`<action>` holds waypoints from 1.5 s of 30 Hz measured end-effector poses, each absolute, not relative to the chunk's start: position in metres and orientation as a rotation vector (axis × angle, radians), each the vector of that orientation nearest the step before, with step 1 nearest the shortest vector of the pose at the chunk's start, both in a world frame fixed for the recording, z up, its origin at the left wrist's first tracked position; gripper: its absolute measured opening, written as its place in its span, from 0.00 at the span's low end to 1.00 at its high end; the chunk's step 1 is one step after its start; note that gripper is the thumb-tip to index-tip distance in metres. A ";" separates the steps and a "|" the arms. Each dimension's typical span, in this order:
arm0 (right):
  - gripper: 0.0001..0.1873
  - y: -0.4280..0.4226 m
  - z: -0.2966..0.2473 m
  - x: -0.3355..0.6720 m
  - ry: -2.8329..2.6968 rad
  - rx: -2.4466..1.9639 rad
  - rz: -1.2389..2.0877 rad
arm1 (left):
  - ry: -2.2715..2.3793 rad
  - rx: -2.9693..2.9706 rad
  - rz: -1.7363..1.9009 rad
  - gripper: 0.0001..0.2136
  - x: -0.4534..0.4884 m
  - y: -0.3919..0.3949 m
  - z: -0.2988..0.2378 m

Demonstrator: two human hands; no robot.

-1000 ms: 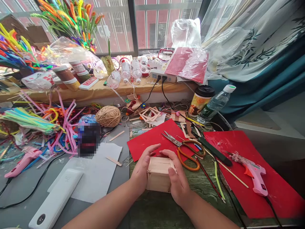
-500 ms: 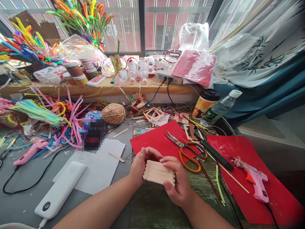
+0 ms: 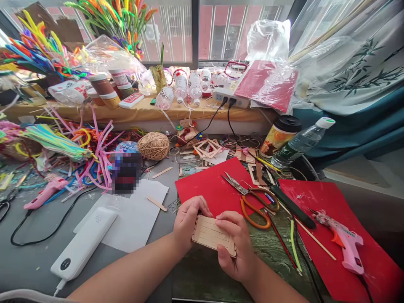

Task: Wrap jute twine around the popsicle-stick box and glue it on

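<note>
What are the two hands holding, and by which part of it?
A wooden-stick piece: the left hand has its left edge, the right hand its right end.

Stick-built piece point(image 3: 212, 235): pale tan, striped by darker seams. Centre paper point(image 3: 205, 181) red, right sheet point(image 3: 372, 261) red (same shade, near enough). Scissors point(image 3: 243, 190): orange-brown handles, silver-grey blades. Right glue gun point(image 3: 349, 248) pink, orange trigger; left glue gun point(image 3: 47, 191) pink too. Power bank point(image 3: 83, 244) white, black round spot. Twine ball point(image 3: 153, 146) tan. Mat point(image 3: 202, 280) dark green, streaky wood-grain look. Desk point(image 3: 31, 261) grey. Cup point(image 3: 276, 139) yellow-orange print, black lid. Bottle point(image 3: 303, 143) clear, dark green label. Curtain point(image 3: 362, 63) white, dark leafy sprigs; drape point(image 3: 350, 136) teal.
</note>
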State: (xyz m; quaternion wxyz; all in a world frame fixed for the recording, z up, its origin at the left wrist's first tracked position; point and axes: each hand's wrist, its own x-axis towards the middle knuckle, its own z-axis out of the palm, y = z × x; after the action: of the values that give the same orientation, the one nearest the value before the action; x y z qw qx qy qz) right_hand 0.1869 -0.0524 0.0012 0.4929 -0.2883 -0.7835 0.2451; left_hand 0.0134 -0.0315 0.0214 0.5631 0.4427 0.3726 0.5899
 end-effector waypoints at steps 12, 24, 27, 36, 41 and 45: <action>0.21 -0.047 0.000 0.188 -1.888 -0.722 0.484 | 0.901 0.877 1.410 0.25 0.014 -0.020 0.022; 0.21 -0.051 -0.005 0.190 -1.758 -0.720 0.481 | 0.747 0.944 1.176 0.26 0.016 -0.024 0.020; 0.21 -0.052 -0.006 0.189 -1.797 -0.724 0.508 | 0.754 0.971 1.141 0.25 0.015 -0.026 0.025; 0.20 -0.051 -0.005 0.189 -1.852 -0.790 0.503 | 0.899 0.989 1.145 0.23 0.013 -0.028 0.026; 0.15 -0.046 -0.005 0.191 -1.674 -0.857 0.452 | 0.939 0.965 1.240 0.21 0.012 -0.017 0.011; 0.14 -0.039 0.000 0.186 -1.394 -0.963 0.424 | 0.881 0.735 1.189 0.20 0.021 -0.014 0.001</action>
State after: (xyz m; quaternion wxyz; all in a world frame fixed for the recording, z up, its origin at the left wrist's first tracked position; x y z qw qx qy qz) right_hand 0.1858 -0.0394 -0.0003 0.6424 -0.4227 -0.6116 0.1861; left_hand 0.0207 -0.0143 0.0007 0.6778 0.3273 0.3919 0.5290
